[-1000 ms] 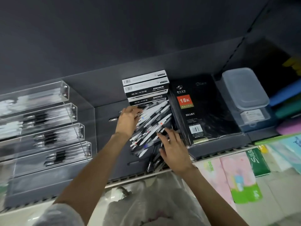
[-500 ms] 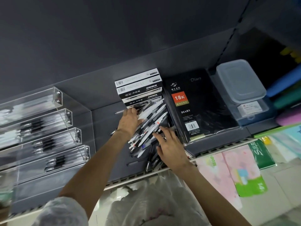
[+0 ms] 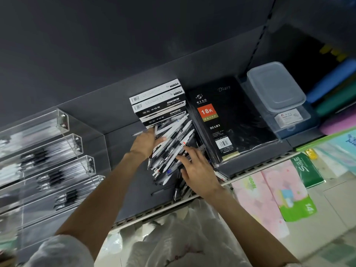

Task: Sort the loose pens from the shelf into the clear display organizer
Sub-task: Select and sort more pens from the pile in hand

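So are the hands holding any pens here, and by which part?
Both hands rest on the loose pen pile, left at its far end, right on its near side. Whether either grips a pen cannot be told.

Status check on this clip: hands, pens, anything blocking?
Left hand and right hand both on the loose pen pile, neither lifting. Clear organizer at left, part stocked. Pen boxes and diary crowd the pile.

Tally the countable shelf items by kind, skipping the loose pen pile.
Gel pen boxes, stacked: 4
Black diary: 1
Lidded clear plastic container: 1
Clear organizer tiers: 4 visible
Total: 10
The pen pile, between the left hand and right hand, is too tangled to count.
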`<act>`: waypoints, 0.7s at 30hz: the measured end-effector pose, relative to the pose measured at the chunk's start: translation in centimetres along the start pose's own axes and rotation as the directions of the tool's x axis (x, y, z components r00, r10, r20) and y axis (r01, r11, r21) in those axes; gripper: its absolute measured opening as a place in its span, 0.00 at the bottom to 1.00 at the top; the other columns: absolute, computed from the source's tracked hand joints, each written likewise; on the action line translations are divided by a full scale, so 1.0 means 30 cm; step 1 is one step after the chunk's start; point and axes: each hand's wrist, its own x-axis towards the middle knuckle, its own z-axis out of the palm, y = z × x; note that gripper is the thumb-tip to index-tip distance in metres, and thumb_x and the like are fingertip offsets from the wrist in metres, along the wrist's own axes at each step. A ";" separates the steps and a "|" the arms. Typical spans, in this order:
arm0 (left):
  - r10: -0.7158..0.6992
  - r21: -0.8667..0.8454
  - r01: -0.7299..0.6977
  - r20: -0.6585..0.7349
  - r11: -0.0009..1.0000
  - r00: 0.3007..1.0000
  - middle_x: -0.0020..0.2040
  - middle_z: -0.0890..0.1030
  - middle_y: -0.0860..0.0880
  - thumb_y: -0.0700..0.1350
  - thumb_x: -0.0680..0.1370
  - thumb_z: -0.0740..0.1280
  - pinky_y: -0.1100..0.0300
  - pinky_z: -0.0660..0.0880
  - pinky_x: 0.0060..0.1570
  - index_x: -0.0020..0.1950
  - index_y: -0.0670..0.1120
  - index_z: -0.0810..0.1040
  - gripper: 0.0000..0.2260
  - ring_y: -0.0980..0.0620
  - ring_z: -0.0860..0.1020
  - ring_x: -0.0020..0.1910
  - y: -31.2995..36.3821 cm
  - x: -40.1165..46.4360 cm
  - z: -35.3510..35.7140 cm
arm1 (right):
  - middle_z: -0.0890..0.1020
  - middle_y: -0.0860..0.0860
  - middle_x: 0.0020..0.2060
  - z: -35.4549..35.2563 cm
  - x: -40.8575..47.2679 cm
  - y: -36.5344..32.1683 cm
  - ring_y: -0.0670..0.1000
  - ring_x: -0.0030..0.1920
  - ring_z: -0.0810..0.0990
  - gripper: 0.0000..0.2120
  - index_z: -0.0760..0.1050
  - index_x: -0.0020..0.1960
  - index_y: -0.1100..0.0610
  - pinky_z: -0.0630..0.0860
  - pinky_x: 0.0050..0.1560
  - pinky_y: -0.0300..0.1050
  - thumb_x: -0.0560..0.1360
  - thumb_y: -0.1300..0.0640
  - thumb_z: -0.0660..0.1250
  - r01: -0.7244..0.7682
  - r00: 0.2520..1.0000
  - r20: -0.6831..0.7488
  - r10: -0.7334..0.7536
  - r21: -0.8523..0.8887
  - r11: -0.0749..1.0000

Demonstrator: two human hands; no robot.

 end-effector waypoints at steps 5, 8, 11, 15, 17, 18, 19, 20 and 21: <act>0.063 0.108 -0.052 -0.103 0.993 0.993 0.41 0.79 0.41 0.56 0.81 0.54 0.50 0.71 0.44 0.53 0.39 0.70 0.20 0.39 0.78 0.45 -0.025 -0.033 -0.080 | 0.73 0.58 0.65 -0.015 0.004 -0.011 0.59 0.66 0.71 0.17 0.75 0.61 0.56 0.73 0.61 0.54 0.73 0.60 0.68 -0.018 0.998 -0.056 0.021 0.061 0.998; 0.012 -0.193 -0.028 -0.079 0.981 0.997 0.37 0.79 0.47 0.55 0.82 0.54 0.53 0.71 0.42 0.50 0.43 0.75 0.18 0.46 0.77 0.38 -0.035 -0.085 -0.118 | 0.72 0.55 0.65 -0.041 0.017 -0.025 0.57 0.65 0.70 0.16 0.74 0.62 0.54 0.72 0.63 0.52 0.75 0.59 0.67 -0.034 0.995 -0.085 0.045 0.129 0.991; -0.024 -0.913 0.111 0.110 0.392 0.994 0.29 0.69 0.55 0.52 0.82 0.58 0.64 0.66 0.29 0.44 0.46 0.74 0.12 0.57 0.67 0.26 -0.001 -0.189 -0.165 | 0.74 0.51 0.63 -0.087 0.038 -0.063 0.51 0.64 0.71 0.14 0.74 0.63 0.54 0.72 0.61 0.48 0.77 0.57 0.64 -0.084 0.988 -0.091 0.125 0.360 0.929; 0.103 -0.965 0.163 0.144 -0.206 0.984 0.28 0.65 0.55 0.48 0.80 0.58 0.71 0.59 0.22 0.47 0.44 0.74 0.10 0.62 0.62 0.22 0.050 -0.338 -0.181 | 0.81 0.47 0.52 -0.198 0.095 -0.161 0.43 0.51 0.78 0.12 0.75 0.61 0.53 0.74 0.51 0.36 0.78 0.58 0.64 -0.151 0.970 0.005 0.244 0.797 0.585; 0.125 -0.935 0.165 0.131 -0.314 0.983 0.28 0.65 0.55 0.49 0.77 0.60 0.71 0.60 0.21 0.49 0.44 0.76 0.10 0.62 0.62 0.22 0.060 -0.397 -0.166 | 0.82 0.48 0.51 -0.241 0.136 -0.204 0.46 0.51 0.79 0.12 0.74 0.61 0.48 0.74 0.54 0.40 0.78 0.56 0.64 -0.195 0.969 0.106 0.225 0.885 0.423; 0.131 -0.918 0.168 0.129 -0.360 0.983 0.28 0.66 0.54 0.49 0.76 0.61 0.71 0.61 0.22 0.50 0.43 0.76 0.11 0.61 0.62 0.23 0.060 -0.422 -0.154 | 0.82 0.49 0.52 -0.251 0.158 -0.219 0.46 0.51 0.79 0.13 0.73 0.61 0.46 0.74 0.54 0.42 0.78 0.55 0.64 -0.208 0.970 0.136 0.201 0.894 0.396; 0.135 -0.897 0.173 0.129 -0.407 0.982 0.29 0.66 0.54 0.49 0.75 0.61 0.71 0.62 0.22 0.50 0.42 0.76 0.12 0.61 0.62 0.23 0.058 -0.445 -0.142 | 0.82 0.49 0.53 -0.258 0.178 -0.236 0.45 0.51 0.80 0.14 0.72 0.63 0.45 0.73 0.54 0.42 0.78 0.55 0.63 -0.219 0.971 0.164 0.171 0.901 0.375; 0.141 -0.874 0.179 0.129 -0.452 0.982 0.29 0.67 0.53 0.48 0.75 0.61 0.71 0.63 0.22 0.51 0.42 0.76 0.12 0.61 0.63 0.23 0.056 -0.467 -0.128 | 0.81 0.50 0.54 -0.262 0.198 -0.253 0.45 0.51 0.80 0.15 0.71 0.65 0.45 0.73 0.57 0.42 0.78 0.54 0.63 -0.234 0.971 0.195 0.141 0.905 0.357; 0.147 -0.852 0.185 0.129 -0.490 0.981 0.30 0.67 0.53 0.48 0.75 0.61 0.71 0.64 0.22 0.51 0.41 0.76 0.12 0.61 0.63 0.24 0.050 -0.487 -0.112 | 0.81 0.50 0.55 -0.259 0.215 -0.269 0.44 0.53 0.80 0.18 0.69 0.67 0.44 0.72 0.60 0.44 0.78 0.52 0.63 -0.253 0.967 0.228 0.113 0.906 0.340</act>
